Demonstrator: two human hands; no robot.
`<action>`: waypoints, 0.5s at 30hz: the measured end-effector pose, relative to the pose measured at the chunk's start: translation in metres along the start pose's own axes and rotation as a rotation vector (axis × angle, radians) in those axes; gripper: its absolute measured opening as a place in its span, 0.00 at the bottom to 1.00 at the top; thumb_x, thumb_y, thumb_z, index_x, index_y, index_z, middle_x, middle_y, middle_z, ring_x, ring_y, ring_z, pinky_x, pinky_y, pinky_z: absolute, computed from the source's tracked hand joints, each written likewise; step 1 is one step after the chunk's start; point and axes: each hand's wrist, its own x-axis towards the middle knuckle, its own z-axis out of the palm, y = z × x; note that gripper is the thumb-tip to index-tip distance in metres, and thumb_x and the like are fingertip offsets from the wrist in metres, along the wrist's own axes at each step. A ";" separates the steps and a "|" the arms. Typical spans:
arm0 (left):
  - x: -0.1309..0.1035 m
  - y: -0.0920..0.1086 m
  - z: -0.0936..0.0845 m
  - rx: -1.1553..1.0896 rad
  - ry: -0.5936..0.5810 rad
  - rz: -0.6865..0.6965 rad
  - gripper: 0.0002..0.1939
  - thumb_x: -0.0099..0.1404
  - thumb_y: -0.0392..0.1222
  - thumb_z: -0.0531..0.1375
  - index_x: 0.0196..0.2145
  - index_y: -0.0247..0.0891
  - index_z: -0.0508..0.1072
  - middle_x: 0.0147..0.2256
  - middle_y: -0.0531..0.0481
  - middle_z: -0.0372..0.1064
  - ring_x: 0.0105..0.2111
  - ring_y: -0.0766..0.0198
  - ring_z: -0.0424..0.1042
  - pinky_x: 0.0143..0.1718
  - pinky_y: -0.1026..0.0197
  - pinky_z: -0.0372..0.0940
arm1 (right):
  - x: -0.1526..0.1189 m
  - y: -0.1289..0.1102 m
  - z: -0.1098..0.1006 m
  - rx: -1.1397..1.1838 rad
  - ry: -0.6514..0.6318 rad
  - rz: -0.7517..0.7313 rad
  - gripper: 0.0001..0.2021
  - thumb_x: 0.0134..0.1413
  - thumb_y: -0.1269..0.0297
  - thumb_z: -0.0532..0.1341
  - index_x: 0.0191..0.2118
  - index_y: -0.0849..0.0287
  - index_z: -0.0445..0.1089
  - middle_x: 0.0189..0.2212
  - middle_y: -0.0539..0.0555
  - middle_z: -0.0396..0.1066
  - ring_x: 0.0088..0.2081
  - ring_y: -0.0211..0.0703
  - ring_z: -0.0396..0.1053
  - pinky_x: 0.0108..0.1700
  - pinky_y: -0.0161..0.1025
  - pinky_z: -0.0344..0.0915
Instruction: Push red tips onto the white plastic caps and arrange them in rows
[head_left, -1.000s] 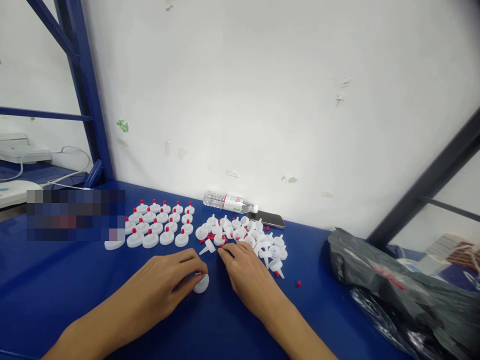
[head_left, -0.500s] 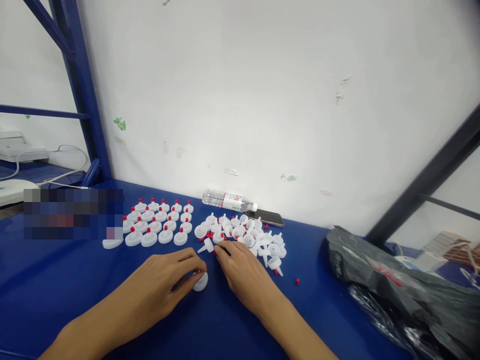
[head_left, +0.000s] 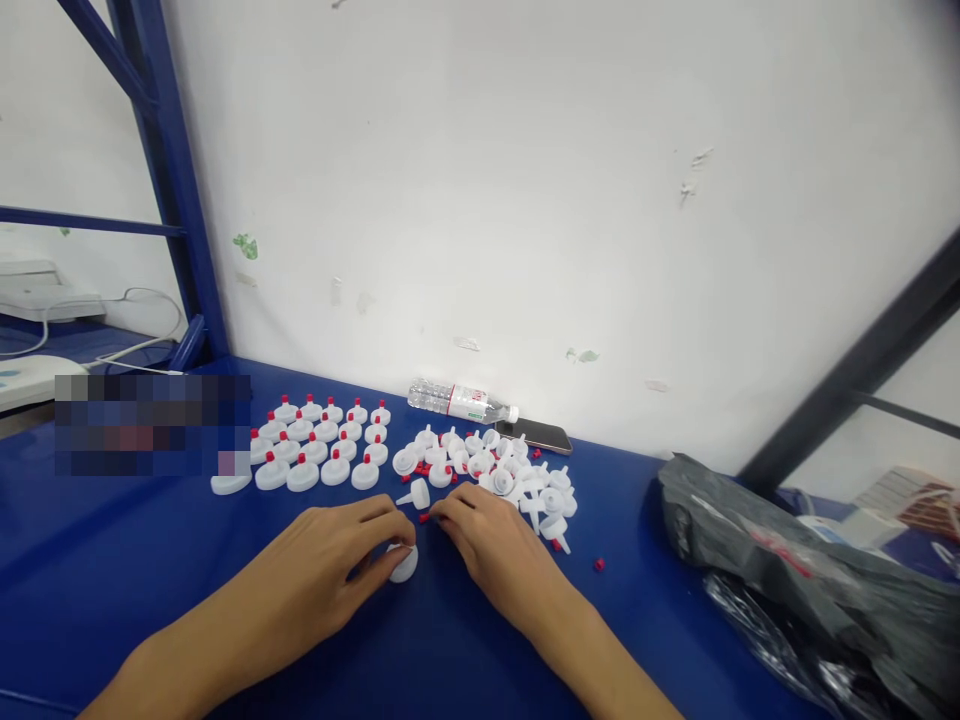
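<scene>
- We had our left grip (head_left: 337,555) clamped on a white cap (head_left: 405,567), well short of the far edge of the worktop (head_left: 465,650).
- Our right grip (head_left: 486,528) pinched a small red cap (head_left: 424,518) just beyond it.
- Red-tipped caps (head_left: 303,475) stood in rows nearer that edge.
- Loose white caps (head_left: 502,482) lay piled before a bottle (head_left: 469,402) and phone (head_left: 541,435) there.

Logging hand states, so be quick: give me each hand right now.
Left hand: closed, fingers pinching a white cap.
Right hand: closed, fingertips holding a red cap.
</scene>
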 end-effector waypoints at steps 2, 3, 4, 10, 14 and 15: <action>0.000 0.000 0.000 0.005 -0.009 -0.008 0.11 0.81 0.47 0.53 0.46 0.49 0.76 0.44 0.56 0.76 0.38 0.66 0.76 0.40 0.62 0.61 | 0.000 -0.001 -0.001 0.016 0.006 0.035 0.12 0.72 0.74 0.61 0.54 0.58 0.78 0.47 0.56 0.78 0.45 0.50 0.79 0.47 0.45 0.77; 0.000 -0.001 0.000 0.007 -0.016 -0.013 0.11 0.81 0.46 0.53 0.45 0.49 0.76 0.44 0.57 0.76 0.38 0.66 0.76 0.39 0.62 0.61 | 0.000 -0.002 -0.001 0.012 0.002 0.049 0.12 0.72 0.73 0.61 0.54 0.59 0.78 0.48 0.57 0.78 0.46 0.51 0.79 0.48 0.46 0.77; 0.000 -0.001 0.000 0.007 -0.021 -0.019 0.10 0.80 0.46 0.53 0.45 0.49 0.75 0.44 0.57 0.76 0.38 0.66 0.75 0.38 0.62 0.61 | 0.001 -0.002 -0.001 0.003 -0.006 0.055 0.11 0.72 0.73 0.62 0.54 0.60 0.78 0.48 0.58 0.78 0.47 0.52 0.79 0.49 0.47 0.77; 0.000 -0.001 0.001 0.014 -0.025 -0.036 0.10 0.80 0.44 0.54 0.46 0.50 0.76 0.43 0.57 0.77 0.39 0.65 0.77 0.40 0.62 0.61 | 0.003 -0.001 0.001 -0.045 -0.058 0.026 0.12 0.74 0.75 0.58 0.48 0.60 0.80 0.45 0.58 0.80 0.48 0.52 0.79 0.51 0.47 0.76; 0.000 -0.002 0.002 0.031 -0.018 -0.057 0.12 0.80 0.48 0.54 0.51 0.51 0.77 0.49 0.56 0.78 0.42 0.63 0.79 0.44 0.62 0.64 | 0.002 -0.003 -0.003 -0.041 -0.068 0.042 0.10 0.74 0.73 0.60 0.49 0.60 0.79 0.43 0.57 0.80 0.46 0.51 0.79 0.49 0.45 0.75; -0.001 -0.002 0.002 0.042 -0.013 -0.066 0.12 0.80 0.49 0.55 0.53 0.51 0.77 0.50 0.55 0.78 0.43 0.62 0.79 0.45 0.62 0.65 | 0.002 -0.004 -0.005 -0.032 -0.064 0.047 0.09 0.74 0.73 0.60 0.49 0.60 0.79 0.42 0.57 0.80 0.46 0.51 0.79 0.48 0.45 0.75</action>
